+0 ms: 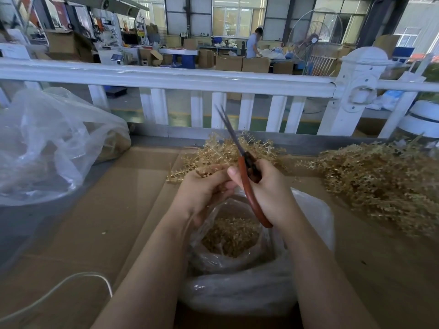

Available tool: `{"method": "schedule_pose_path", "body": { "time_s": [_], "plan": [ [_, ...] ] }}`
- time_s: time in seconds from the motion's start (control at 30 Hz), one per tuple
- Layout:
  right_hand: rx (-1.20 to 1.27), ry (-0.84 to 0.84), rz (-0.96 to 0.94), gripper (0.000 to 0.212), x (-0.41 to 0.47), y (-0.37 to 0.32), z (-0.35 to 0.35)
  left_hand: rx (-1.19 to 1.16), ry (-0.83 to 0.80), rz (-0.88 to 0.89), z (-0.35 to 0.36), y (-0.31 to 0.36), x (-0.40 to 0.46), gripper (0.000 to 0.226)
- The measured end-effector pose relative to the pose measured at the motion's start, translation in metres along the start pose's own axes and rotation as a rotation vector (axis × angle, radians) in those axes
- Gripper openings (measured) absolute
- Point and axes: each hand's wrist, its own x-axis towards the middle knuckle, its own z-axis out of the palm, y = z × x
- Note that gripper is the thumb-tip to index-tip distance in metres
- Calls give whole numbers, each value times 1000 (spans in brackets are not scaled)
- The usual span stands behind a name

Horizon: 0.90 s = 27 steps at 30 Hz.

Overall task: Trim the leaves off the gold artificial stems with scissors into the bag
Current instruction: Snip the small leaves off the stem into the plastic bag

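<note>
Two bare hands meet above the open mouth of a clear, crinkled plastic bag (306, 233) that sits on a bench covered in flat brown cardboard (99, 210). The left hand (204, 188) has its grip curled around a gold artificial stem (213, 153), a thin plastic sprig lined with tiny bead-like leaves and a dull metallic sheen; its branches fan out past the fingers toward the far edge of the bench. The right hand (270, 193) has its grip clenched around the scissors with smooth reddish-orange handles (249, 186), whose narrow dark metal blades point up and away, slightly parted at the tips. The two hands touch at the fingertips, just over the bag.

Inside the bag lies a loose heap of gold clipped leaves (229, 236), fine and bristly. To the right, a large tangled pile of gold stems (380, 184) rests on the cardboard, dense and feathery. To the left slumps a second big translucent plastic bag (47, 143), glossy and wrinkled, with gold material faintly visible through its wall. A thin white cable (71, 281) curves across the near left of the bench. Beyond the bench runs a white moulded railing with square balusters (166, 79).
</note>
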Motion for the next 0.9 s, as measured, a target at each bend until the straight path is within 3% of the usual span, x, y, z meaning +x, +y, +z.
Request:
{"method": "schedule_pose_path", "body": {
  "time_s": [0.13, 0.2, 0.27, 0.37, 0.5, 0.9],
  "plan": [
    [-113, -47, 26, 73, -1, 8, 2, -60, 14, -33, -2, 2, -2, 14],
    [-137, -69, 19, 70, -1, 12, 0, -52, 4, -39, -3, 4, -2, 15],
    [-192, -82, 5, 65, 0, 16, -2, -42, -17, -27, -4, 4, -2, 2],
    [-254, -78, -19, 58, -1, 22, -3, -37, -14, -25, -6, 2, 0, 18],
    [-293, -77, -46, 50, -2, 28, -2, -79, -9, -43, -6, 1, 0, 11],
    [-136, -91, -50, 52, -9, 32, -16, -180, 17, 88, -7, 6, -3, 6]
  ]
}}
